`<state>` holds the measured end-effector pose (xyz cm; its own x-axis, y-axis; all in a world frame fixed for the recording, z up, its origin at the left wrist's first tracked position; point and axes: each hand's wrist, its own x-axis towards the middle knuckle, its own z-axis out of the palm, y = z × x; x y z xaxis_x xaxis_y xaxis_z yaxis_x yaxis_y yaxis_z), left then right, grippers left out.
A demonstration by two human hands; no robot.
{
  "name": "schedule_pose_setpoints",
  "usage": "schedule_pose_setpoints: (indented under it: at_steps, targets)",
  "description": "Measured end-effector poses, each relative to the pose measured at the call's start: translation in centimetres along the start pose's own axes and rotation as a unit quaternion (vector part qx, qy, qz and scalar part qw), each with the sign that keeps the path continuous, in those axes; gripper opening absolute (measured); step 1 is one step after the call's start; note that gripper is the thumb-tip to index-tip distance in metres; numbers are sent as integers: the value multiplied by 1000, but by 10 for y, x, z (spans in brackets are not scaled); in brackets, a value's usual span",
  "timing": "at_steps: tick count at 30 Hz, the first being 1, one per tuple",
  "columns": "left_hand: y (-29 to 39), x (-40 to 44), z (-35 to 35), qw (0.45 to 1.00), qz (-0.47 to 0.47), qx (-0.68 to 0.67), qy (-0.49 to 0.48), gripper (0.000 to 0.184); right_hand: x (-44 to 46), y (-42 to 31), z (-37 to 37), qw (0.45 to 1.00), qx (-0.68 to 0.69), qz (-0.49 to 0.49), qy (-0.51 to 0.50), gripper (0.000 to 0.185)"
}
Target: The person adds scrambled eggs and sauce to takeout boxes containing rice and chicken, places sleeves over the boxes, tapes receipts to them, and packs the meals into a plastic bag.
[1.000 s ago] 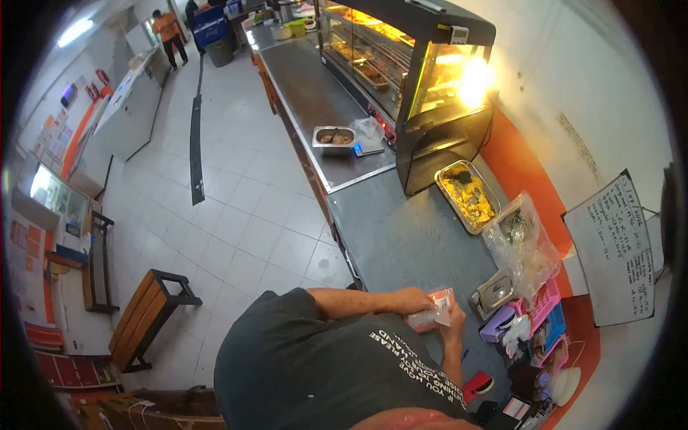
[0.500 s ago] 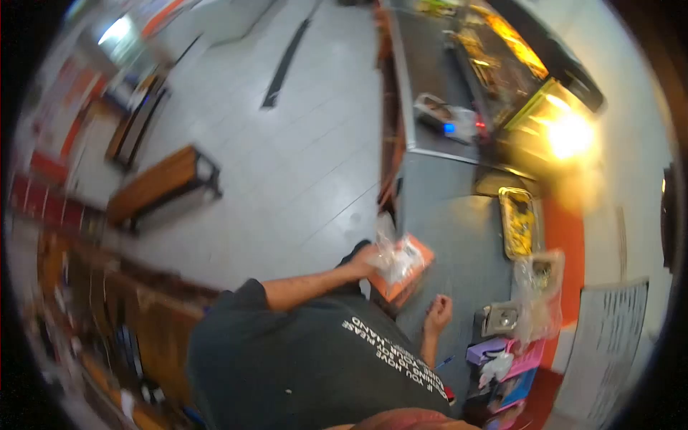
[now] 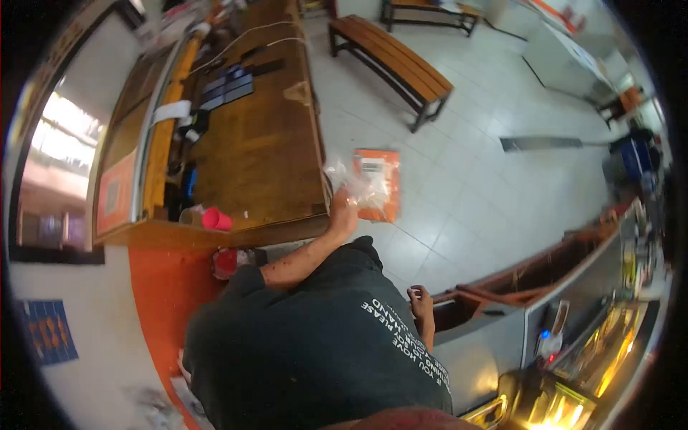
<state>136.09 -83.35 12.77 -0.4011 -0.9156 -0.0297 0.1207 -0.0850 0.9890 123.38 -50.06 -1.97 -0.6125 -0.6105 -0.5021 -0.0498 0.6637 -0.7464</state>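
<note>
My left hand (image 3: pixel 344 210) is closed on the gathered top of a clear plastic bag (image 3: pixel 367 192), held out in front of my body. A flat orange box (image 3: pixel 387 168) with a white label hangs with the bag; I cannot tell whether it is fully inside. Both are above the tiled floor, beside the edge of the wooden counter (image 3: pixel 269 168). Nothing shows in my right hand (image 3: pixel 419 295), which is low at my right side with its fingers loosely bent and apart, near the end of the grey counter (image 3: pixel 480 351).
A wooden bench (image 3: pixel 390 54) stands on the floor ahead. On the wooden counter are a dark tablet-like panel (image 3: pixel 229 87) and a pink cup (image 3: pixel 216 219). A lit display case (image 3: pixel 566 408) is at the lower right, and open wooden shelving (image 3: pixel 530 283) runs along the grey counter.
My view and body have turned left, from the grey counter towards the wooden counter. The bag and orange box have come along in my left hand. My right hand has left the grey counter's top.
</note>
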Motion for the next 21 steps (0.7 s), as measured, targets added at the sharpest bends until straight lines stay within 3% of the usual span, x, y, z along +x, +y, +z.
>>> schedule_pose_setpoints:
  at_steps: [1, 2, 4, 5, 7, 10, 12, 13, 15, 17, 18, 20, 21]
  targets:
    - [15, -1, -13, 991, -89, -5, 102, 19, 2, -5, -8, 998, -59, -35, -3, 32]
    - [25, 1, -41, 989, -83, -8, 118, 19, -10, -27, -9, 997, -66, -46, -14, 32]
    - [31, 34, -80, 952, -208, -94, 204, 34, -14, -84, -25, 990, -92, 45, -94, 38]
    - [29, 41, -93, 950, -200, -100, 217, 34, 6, -56, -24, 984, -148, -24, -99, 40]
    - [11, 69, -125, 903, -180, -98, 379, 41, 37, -67, -21, 975, -176, -45, -126, 40]
    - [-41, 113, -211, 882, -113, -110, 443, 56, 79, -93, -3, 971, -176, -76, -141, 39]
    - [-12, 135, -235, 826, -199, 92, 519, 79, 110, -104, 10, 970, -201, -74, -117, 35]
    - [-41, 153, -265, 795, -86, 243, 549, 85, 122, -115, 14, 971, -194, -83, -116, 34]
    - [83, 149, -259, 742, 71, 253, 617, 89, 144, -130, 27, 970, -191, -110, -107, 34]
    - [138, 168, -295, 711, 135, 311, 616, 82, 146, -158, 46, 974, -158, -125, -103, 33]
    - [151, 182, -302, 710, 134, 310, 618, 82, 146, -173, 50, 974, -160, -125, -103, 33]
    - [168, 208, -309, 872, 191, 66, 446, 61, 144, -193, 56, 975, -137, -118, -130, 32]
    - [170, 217, -301, 876, 194, 65, 438, 61, 152, -182, 61, 967, -164, -141, -136, 31]
